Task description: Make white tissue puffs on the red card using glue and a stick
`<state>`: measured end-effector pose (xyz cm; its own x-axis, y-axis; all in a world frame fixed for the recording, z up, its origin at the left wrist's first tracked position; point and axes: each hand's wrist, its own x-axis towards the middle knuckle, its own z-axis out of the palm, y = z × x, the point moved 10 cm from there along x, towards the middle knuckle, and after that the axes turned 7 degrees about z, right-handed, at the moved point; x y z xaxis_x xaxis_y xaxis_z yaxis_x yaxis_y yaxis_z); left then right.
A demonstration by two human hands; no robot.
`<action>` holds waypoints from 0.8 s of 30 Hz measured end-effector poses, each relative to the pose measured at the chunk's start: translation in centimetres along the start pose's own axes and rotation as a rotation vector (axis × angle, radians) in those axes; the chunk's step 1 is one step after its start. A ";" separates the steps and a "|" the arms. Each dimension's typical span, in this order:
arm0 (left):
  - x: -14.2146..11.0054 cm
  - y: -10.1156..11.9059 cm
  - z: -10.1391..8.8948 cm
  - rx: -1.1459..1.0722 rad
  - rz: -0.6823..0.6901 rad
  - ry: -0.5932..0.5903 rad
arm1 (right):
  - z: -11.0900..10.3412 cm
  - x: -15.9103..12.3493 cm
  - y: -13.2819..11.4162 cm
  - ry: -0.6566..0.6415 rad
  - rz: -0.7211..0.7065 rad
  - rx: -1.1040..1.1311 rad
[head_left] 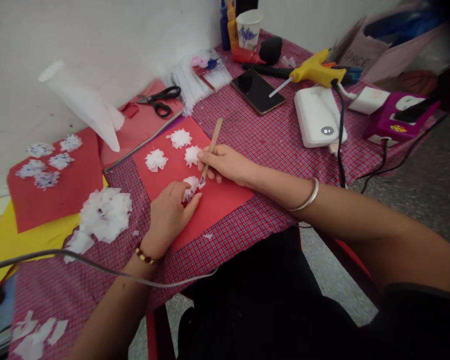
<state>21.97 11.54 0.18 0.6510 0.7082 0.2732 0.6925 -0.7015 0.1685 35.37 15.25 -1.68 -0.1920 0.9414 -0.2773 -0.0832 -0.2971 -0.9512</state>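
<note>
My right hand (225, 162) pinches a flat wooden stick (214, 139), its dark-stained lower tip touching the edge of a white paper flower (190, 186) with blue marks. Around that flower curl the thumb and fingers of my left hand (172, 207), steadying it on a red sheet (217, 210). Three more white paper flowers lie on the same sheet: one at the top (180, 138), one at the left (156, 160) and one beside my right fingertips (192, 156).
Left lie a second red sheet (60, 200) with several blue-dotted flowers and a white paper pile (107, 212). Scissors (161, 100) rest behind. A phone (257, 92), yellow glue gun (315, 70), white power bank (317, 117) and purple socket box (395, 120) stand right. A cable (97, 265) crosses my left forearm.
</note>
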 end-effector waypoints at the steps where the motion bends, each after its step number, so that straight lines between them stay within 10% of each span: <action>1: 0.2 -0.4 0.3 -0.027 -0.029 -0.014 | 0.0 0.0 0.0 -0.003 -0.004 -0.009; 24: 1.0 -3.6 1.4 -0.437 -0.183 -0.007 | 4.2 -1.3 -0.3 -0.178 -0.447 -0.624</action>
<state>20.58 14.90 -1.48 0.5335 0.8229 0.1955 0.6017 -0.5317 0.5961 31.58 13.47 -0.45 -0.4278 0.8952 0.1247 0.3650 0.2974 -0.8822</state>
